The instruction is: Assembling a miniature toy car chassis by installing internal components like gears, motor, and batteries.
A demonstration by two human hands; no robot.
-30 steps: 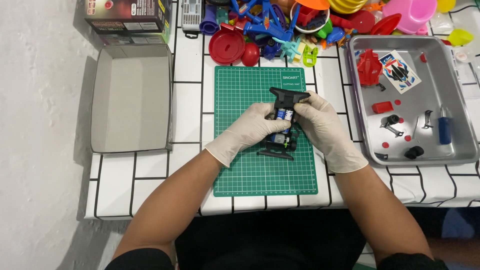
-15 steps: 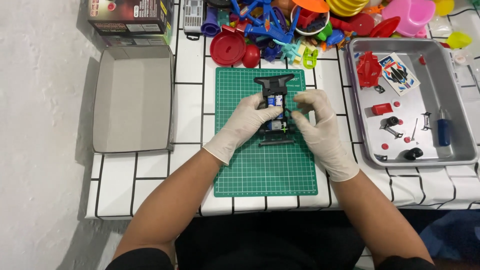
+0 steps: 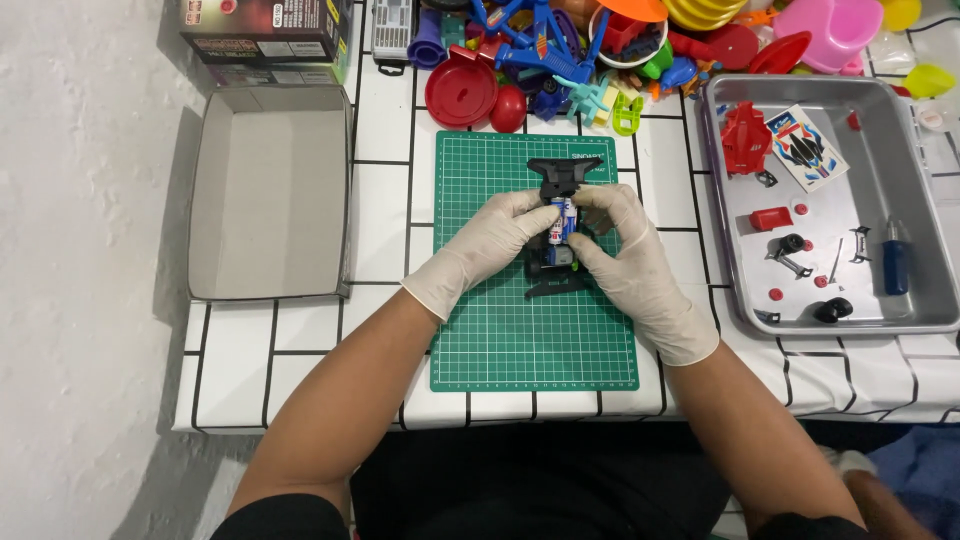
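Sitting on the green cutting mat [image 3: 500, 330] is a small black toy car chassis [image 3: 558, 225], long and narrow, with a flat black wing piece at its far end and a blue-and-silver battery showing in its middle. Both gloved hands close on it: the left hand [image 3: 495, 235] pinches its left side with thumb and fingertips, and the right hand [image 3: 625, 240] curls round its right side, fingers bent over the body. The mat lies on a white tiled worktop [image 3: 380, 170] with dark grout lines. To the left stands an open grey cardboard box [image 3: 265, 190]; to the right a metal tray [image 3: 900, 130] holds a red body part, a sticker sheet, a blue-handled screwdriver and small pieces. Bright plastic toys [image 3: 600, 40] crowd the far edge.
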